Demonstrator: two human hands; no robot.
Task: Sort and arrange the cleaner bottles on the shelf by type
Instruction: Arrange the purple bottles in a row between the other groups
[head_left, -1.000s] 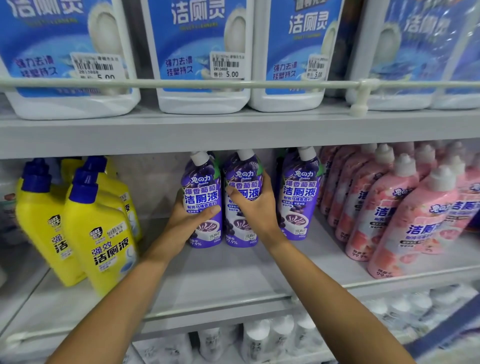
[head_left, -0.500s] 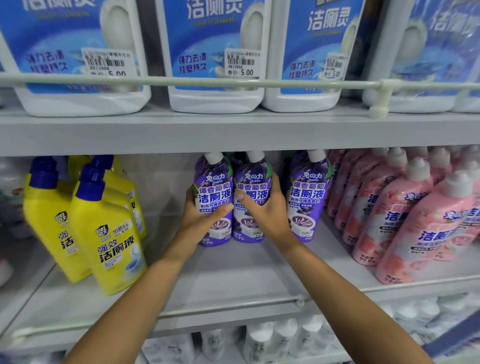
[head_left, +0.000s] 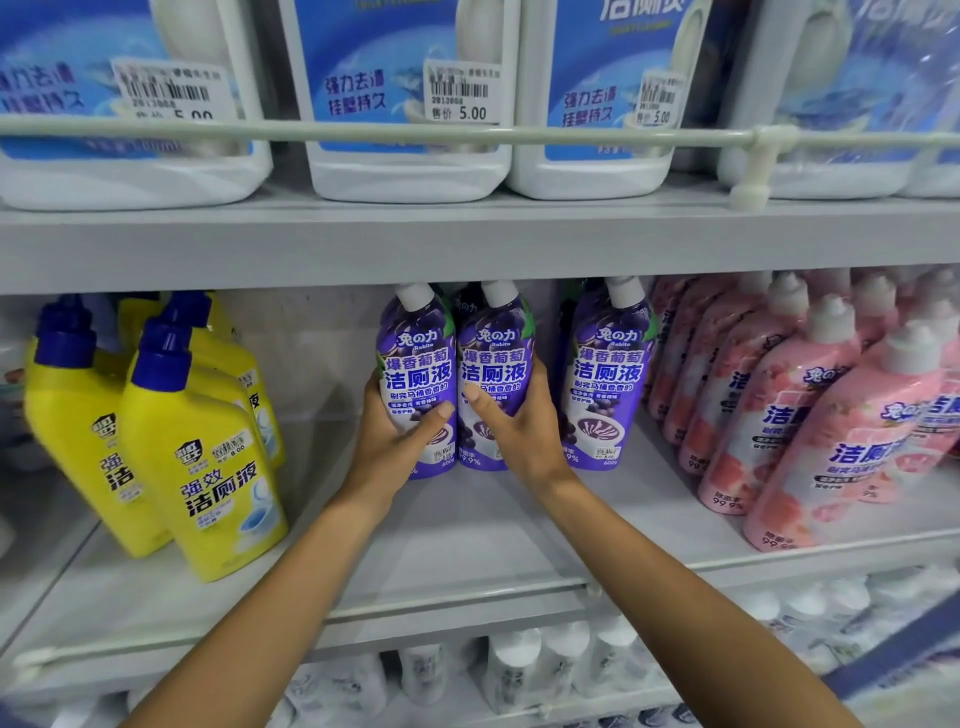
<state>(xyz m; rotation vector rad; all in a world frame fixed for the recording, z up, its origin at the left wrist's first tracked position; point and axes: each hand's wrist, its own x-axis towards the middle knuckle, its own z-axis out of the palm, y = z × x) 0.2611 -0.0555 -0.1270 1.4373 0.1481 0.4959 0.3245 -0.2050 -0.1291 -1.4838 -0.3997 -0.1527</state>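
Note:
Three purple cleaner bottles with white caps stand upright at the middle of the grey shelf (head_left: 467, 540). My left hand (head_left: 397, 441) grips the left purple bottle (head_left: 418, 364), thumb across its label. My right hand (head_left: 514, 428) grips the middle purple bottle (head_left: 496, 364) beside it; the two bottles touch. The third purple bottle (head_left: 608, 384) stands a little to the right, untouched. More purple bottles are partly hidden behind. Yellow bottles with blue caps (head_left: 202, 457) lean at the left. Pink bottles with white caps (head_left: 841, 415) fill the right.
Large white jugs with blue labels (head_left: 405, 104) sit on the shelf above, behind a rail (head_left: 467, 134). A low rail (head_left: 457, 597) runs along the middle shelf's front edge. White bottles (head_left: 519, 670) stand on the shelf below. Bare shelf lies between the yellow and purple bottles.
Both hands with their two purple bottles have shifted slightly right, closer to the third purple bottle. The view has moved in closer to the shelf.

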